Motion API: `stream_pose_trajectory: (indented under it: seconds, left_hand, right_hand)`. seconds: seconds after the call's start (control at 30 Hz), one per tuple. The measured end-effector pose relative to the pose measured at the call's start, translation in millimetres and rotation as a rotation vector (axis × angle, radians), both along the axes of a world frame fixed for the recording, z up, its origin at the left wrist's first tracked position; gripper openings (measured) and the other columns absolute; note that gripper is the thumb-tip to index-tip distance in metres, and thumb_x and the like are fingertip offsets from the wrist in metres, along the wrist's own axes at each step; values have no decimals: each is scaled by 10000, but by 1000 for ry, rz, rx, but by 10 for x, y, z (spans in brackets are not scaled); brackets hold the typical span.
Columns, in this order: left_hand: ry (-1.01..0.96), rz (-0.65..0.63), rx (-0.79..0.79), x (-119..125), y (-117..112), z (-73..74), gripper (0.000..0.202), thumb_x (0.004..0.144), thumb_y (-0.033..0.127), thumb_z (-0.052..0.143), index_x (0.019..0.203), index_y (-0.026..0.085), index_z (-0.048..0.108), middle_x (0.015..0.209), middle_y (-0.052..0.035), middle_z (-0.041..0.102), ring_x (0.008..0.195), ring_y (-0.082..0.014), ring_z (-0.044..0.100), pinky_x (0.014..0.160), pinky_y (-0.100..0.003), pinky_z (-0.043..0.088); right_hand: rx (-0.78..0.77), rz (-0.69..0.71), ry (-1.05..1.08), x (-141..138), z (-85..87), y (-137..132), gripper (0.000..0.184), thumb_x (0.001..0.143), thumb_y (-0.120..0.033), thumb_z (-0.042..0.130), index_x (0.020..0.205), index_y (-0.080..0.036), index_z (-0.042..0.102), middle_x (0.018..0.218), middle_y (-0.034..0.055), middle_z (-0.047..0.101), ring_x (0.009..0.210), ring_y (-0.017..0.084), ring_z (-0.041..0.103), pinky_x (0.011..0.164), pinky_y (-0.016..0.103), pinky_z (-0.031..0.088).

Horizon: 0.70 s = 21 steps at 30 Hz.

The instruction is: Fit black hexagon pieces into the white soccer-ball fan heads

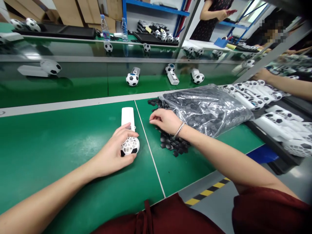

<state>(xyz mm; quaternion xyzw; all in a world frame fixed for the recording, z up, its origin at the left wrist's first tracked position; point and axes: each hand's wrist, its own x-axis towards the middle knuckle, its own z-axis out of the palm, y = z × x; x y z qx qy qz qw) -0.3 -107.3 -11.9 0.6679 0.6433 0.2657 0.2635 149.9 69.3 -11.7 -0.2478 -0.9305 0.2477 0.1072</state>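
My left hand [114,151] grips the ball-shaped head of a white football-patterned hand fan [130,135] lying on the green table [60,143], its white handle pointing away from me. My right hand [164,121], with a bracelet at the wrist, has its fingers curled down over a heap of small black plastic pieces [173,144] just right of the fan. Whether a piece sits in the fingertips cannot be made out. A clear plastic bag [207,109] full of more black pieces lies behind that hand.
A black tray [280,156] at the right holds several white fans. Beyond the table a green conveyor belt [73,87] carries finished football fans [132,78]. Another person's arm [285,85] reaches in at the far right; someone stands at the back.
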Motion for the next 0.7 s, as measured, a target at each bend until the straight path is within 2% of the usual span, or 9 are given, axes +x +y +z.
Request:
stream_pose_trajectory:
  seconds: [0.07, 0.13, 0.2, 0.27, 0.37, 0.47, 0.57, 0.7]
  left_hand:
    - [-16, -11, -8, -25, 6, 3, 398, 704, 193, 523, 1091, 224, 438, 1335, -93, 392, 1352, -280, 132, 1050, -531, 246]
    - [-35, -48, 0, -54, 12, 10, 400, 700, 174, 521, 1088, 225, 437, 1315, -90, 408, 1353, -271, 131, 1058, -521, 238]
    - [-40, -101, 3, -85, 18, 22, 402, 699, 162, 525, 1086, 231, 440, 1303, -79, 403, 1350, -255, 141, 1071, -499, 225]
    - [-16, -103, -17, -112, 19, 36, 398, 695, 199, 566, 1078, 244, 463, 1326, -72, 337, 1333, -263, 179, 1067, -486, 241]
    - [35, 26, -49, -140, -1, 62, 432, 650, 349, 669, 1050, 264, 530, 1284, -74, 291, 1260, -298, 284, 1029, -493, 298]
    - [4, 86, -58, -170, -46, 105, 465, 655, 392, 670, 1088, 279, 542, 1135, -59, 397, 1125, -266, 427, 990, -464, 358]
    - [-15, 31, -70, -222, -101, 156, 452, 701, 297, 607, 1142, 275, 510, 1120, -45, 454, 1054, -234, 485, 959, -423, 388]
    - [2, -29, -41, -286, -151, 173, 485, 677, 181, 553, 1151, 261, 485, 1174, -36, 458, 1082, -216, 474, 966, -375, 378]
  right_hand:
    - [288, -32, -147, 28, -1, 159, 59, 775, -187, 617, 793, -151, 660, 839, 72, 636, 772, 168, 557, 739, 301, 426]
    - [421, 22, -250, 45, -33, 233, 100, 794, -204, 599, 831, -145, 672, 866, 98, 647, 817, 198, 559, 754, 318, 425]
    - [461, 70, -287, 58, -68, 235, 120, 813, -175, 564, 837, -133, 673, 847, 108, 651, 812, 209, 561, 751, 327, 426]
    - [460, 94, -294, 77, -73, 199, 136, 817, -133, 537, 817, -124, 673, 812, 108, 649, 791, 208, 564, 742, 326, 428]
    - [451, 80, -212, 124, -11, 99, 164, 829, -138, 511, 794, -137, 672, 830, 103, 631, 792, 201, 559, 720, 316, 437]
    - [304, 82, 1, 157, 85, -80, 159, 839, -167, 503, 865, -162, 660, 864, 82, 624, 813, 189, 562, 740, 321, 450]
    - [11, 174, 132, 139, 131, -324, 167, 821, -150, 521, 929, -185, 645, 845, 43, 637, 788, 155, 581, 738, 296, 464]
    - [-403, 211, 186, 58, 75, -580, 123, 814, -161, 524, 875, -175, 630, 748, 5, 649, 672, 116, 599, 652, 250, 479]
